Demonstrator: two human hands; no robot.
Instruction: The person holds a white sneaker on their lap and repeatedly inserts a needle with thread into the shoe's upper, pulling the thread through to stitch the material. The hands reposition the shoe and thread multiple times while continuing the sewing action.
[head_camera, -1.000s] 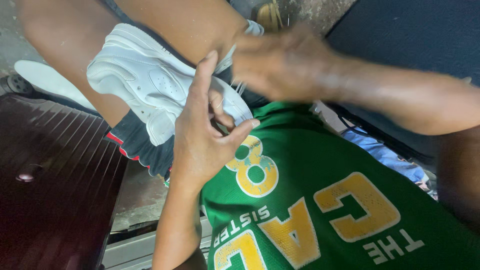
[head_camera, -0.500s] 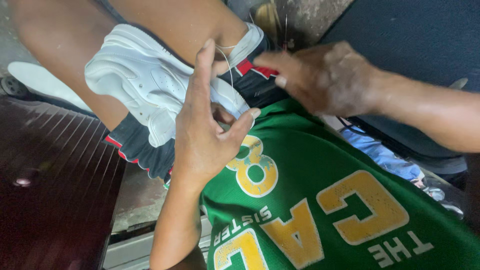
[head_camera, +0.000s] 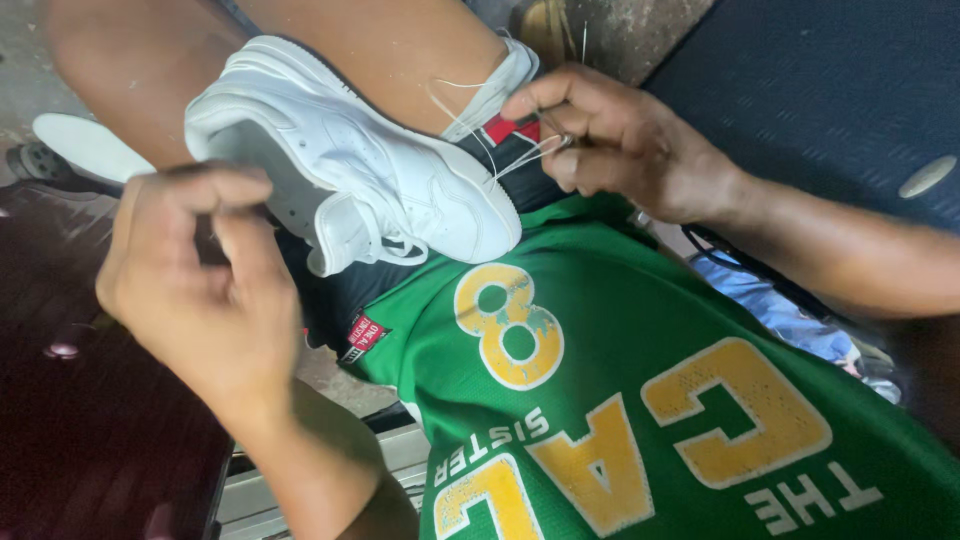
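Observation:
A white sneaker (head_camera: 370, 180) lies upside down across my bare thigh, its sole side toward me. My right hand (head_camera: 625, 140) pinches white thread (head_camera: 462, 112) just right of the shoe's end; thin strands run from the fingers back to the shoe. My left hand (head_camera: 200, 290) is blurred at the shoe's left end, fingers curled and pinched together against its edge. Something dark shows between those fingers, but I cannot tell what it is.
A green jersey with yellow lettering (head_camera: 620, 400) covers my torso, over dark shorts (head_camera: 335, 300). A white flat sole piece (head_camera: 85, 145) lies at far left on the ground. A dark reddish slatted surface (head_camera: 90, 440) sits lower left, a dark blue surface (head_camera: 830, 90) upper right.
My left hand has slid from the shoe's middle to its left end and closed up. My right hand drew back from the shoe, pulling the thread out to the right.

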